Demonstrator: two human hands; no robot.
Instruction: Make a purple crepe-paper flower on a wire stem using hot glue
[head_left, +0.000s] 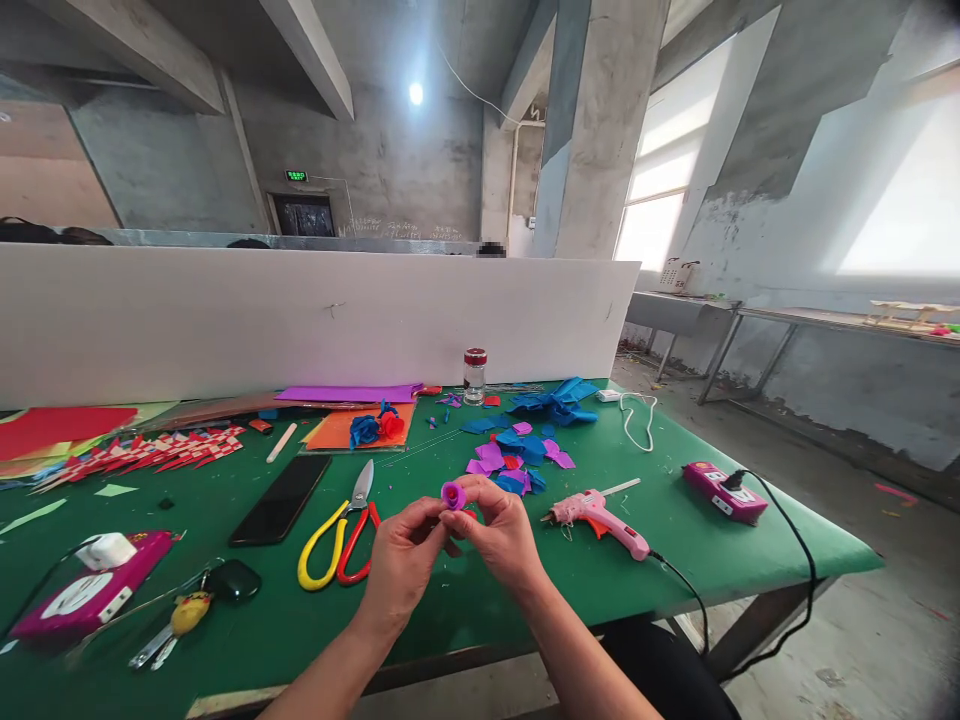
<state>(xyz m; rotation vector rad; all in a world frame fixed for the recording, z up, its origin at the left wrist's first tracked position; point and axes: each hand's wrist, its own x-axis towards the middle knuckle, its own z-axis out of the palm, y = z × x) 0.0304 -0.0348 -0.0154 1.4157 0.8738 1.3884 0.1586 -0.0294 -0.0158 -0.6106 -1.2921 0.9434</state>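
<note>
Between my two hands, above the front of the green table, is a small purple paper flower with a red centre [452,495]. My left hand [409,550] pinches it from the left, and the fingertips of my right hand [499,525] close on it from the right. Scissors [352,525] with one yellow and one red handle lie just left of my left hand. A pink glue gun [600,515] rests to the right of my right hand. Purple and blue paper pieces [491,457] are scattered beyond the hands.
A black phone [281,500], a magenta power strip [97,590] and keys [191,610] lie left. Blue and red paper flowers [377,427] sit on orange paper. A jar [475,377] stands near the white partition [300,320]. Another power strip [724,492] with a black cable lies right.
</note>
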